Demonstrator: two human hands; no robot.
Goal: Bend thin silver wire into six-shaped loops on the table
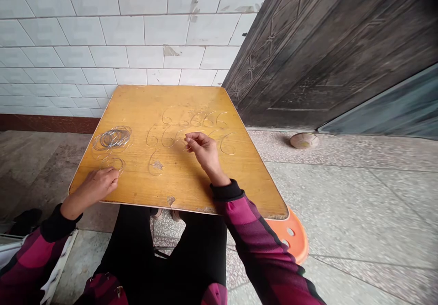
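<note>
Nearest the camera, black-trousered legs and plaid sleeves frame a wood-toned surface standing near a tiled wall. On its left part lies a tangled wire bundle; just nearer the person, looser wire loops lie beside the left hand. To the right, curved wires, many shaped like a figure six, lie in uneven rows, with one apart toward the near edge. The left hand is curled downward at the loops; whether it grasps a strand cannot be told, since its fingertips are hidden. The right hand hangs over the middle row, thumb and forefinger closed in a pinch, seemingly on one curved wire, though the strand is too fine to trace fully. Good handling here probably calls for a light pinch, which spares the bend, and a wrist held clear of neighbouring pieces. Strands are best separated singly at the loops, as a pull could snag the tangle.
</note>
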